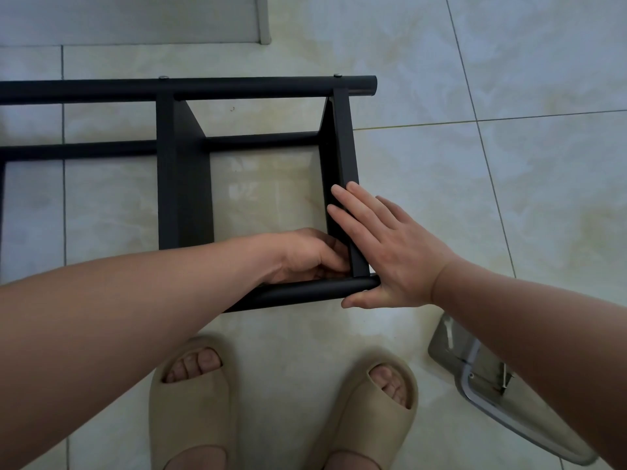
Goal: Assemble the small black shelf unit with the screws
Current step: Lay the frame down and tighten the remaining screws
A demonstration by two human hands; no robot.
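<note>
Shelf unit (pixel 183 184), black, lies on its side on the tiled floor (pixel 492 205), its left part cut off at the frame edge. Right hand (pixel 390 249) presses flat, fingers straight, on the end panel (pixel 341 147). Left hand (pixel 305 256) curls into the near inside corner by the near tube (pixel 305 294). Its fingertips are hidden, so I cannot tell whether it grips anything.

The left edge cuts the shelf unit (pixel 183 164); its far end is out of view. My left hand (pixel 305 256) curls into the near corner, fingertips hidden against the end panel (pixel 342 147). Can't tell if they pinch anything. My left forearm (pixel 135 300) covers the left stretch of the near tube (pixel 305 293). My right forearm (pixel 526 334) hides part of a clear plastic thing (pixel 475 378), contents unreadable. Slippers (pixel 190 401) cut off at the bottom edge.
</note>
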